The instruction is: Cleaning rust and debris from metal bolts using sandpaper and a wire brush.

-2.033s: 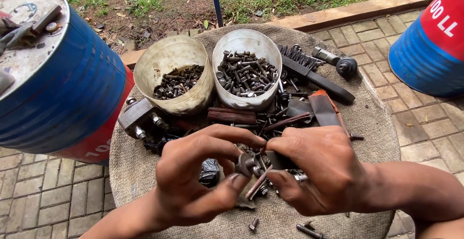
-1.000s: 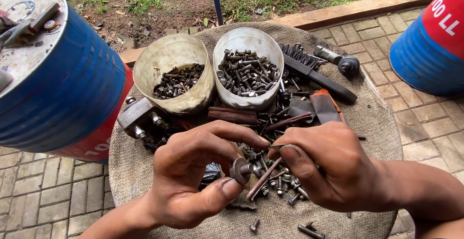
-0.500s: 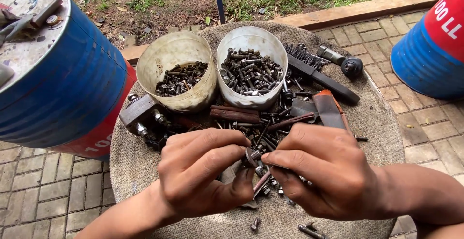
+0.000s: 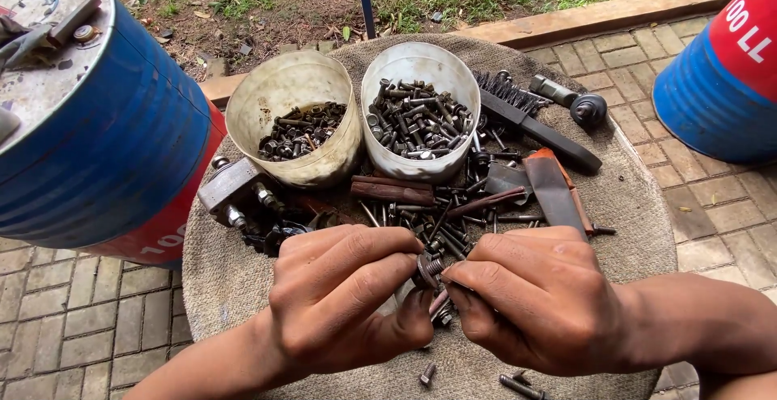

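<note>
Head view: I see my left hand (image 4: pixel 344 303) pinching a washer (image 4: pixel 424 270), my right hand (image 4: pixel 534 303) gripping a bolt (image 4: pixel 439 301) slanting up-left into it.

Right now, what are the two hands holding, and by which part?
Both hands share one small bolt: the left hand pinches its washered head end, the right hand grips the shank end.

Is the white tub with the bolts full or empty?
Partly full. The white tub stands upright with dark bolts piled inside, below its rim.
</note>
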